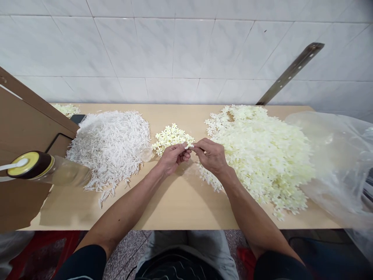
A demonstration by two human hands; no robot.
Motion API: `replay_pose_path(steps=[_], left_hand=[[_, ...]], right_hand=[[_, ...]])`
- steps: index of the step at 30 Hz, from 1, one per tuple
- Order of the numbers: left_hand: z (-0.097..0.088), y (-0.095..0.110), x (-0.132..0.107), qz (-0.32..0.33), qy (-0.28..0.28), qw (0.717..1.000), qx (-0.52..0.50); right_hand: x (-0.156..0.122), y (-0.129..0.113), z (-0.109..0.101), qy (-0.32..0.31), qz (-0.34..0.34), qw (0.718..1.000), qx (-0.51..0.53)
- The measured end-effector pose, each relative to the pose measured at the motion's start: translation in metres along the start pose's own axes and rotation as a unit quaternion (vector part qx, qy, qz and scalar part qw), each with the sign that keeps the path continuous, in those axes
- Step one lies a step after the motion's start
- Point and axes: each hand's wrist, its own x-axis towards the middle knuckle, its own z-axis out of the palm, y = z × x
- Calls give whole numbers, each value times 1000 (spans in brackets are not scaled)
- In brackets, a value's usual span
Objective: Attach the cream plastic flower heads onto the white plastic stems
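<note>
My left hand (173, 157) and my right hand (210, 154) meet over the middle of the wooden table (177, 206), fingers pinched together on one small cream flower piece (189, 146). Just behind the hands lies a small pile of cream flowers (171, 137). A large heap of the same cream flowers (262, 151) spreads to the right, touching my right wrist. To the left sits a heap of thin white stems (110, 146).
A clear bottle with a yellow-and-brown cap (46, 169) lies at the left near a brown board (20, 128). A clear plastic bag (340, 171) covers the table's right end. A metal strip (291, 72) leans on the tiled wall.
</note>
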Motion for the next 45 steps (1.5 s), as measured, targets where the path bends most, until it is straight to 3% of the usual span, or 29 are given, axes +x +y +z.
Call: replay_pose_path(steps=[7, 12, 15, 25, 34, 38, 45], left_hand=[[-5, 1, 4, -7, 19, 999, -43], [-9, -3, 8, 11, 57, 998, -10], [-10, -6, 8, 23, 63, 998, 12], [-5, -7, 2, -23, -3, 1000, 2], [-3, -7, 1, -16, 25, 1000, -2], [-5, -9, 4, -1, 57, 998, -10], [-3, -9, 3, 46, 78, 996, 4]], right_hand=[[0, 6, 6, 16, -2, 1000, -11], [-4, 4, 5, -74, -11, 997, -19], [-4, 1, 8, -95, -12, 994, -61], [-1, 10, -3, -67, -83, 994, -25], [-5, 9, 10, -9, -30, 999, -9], [-4, 12, 17, -15, -5, 1000, 9], [-7, 5, 20, 55, -50, 997, 4]])
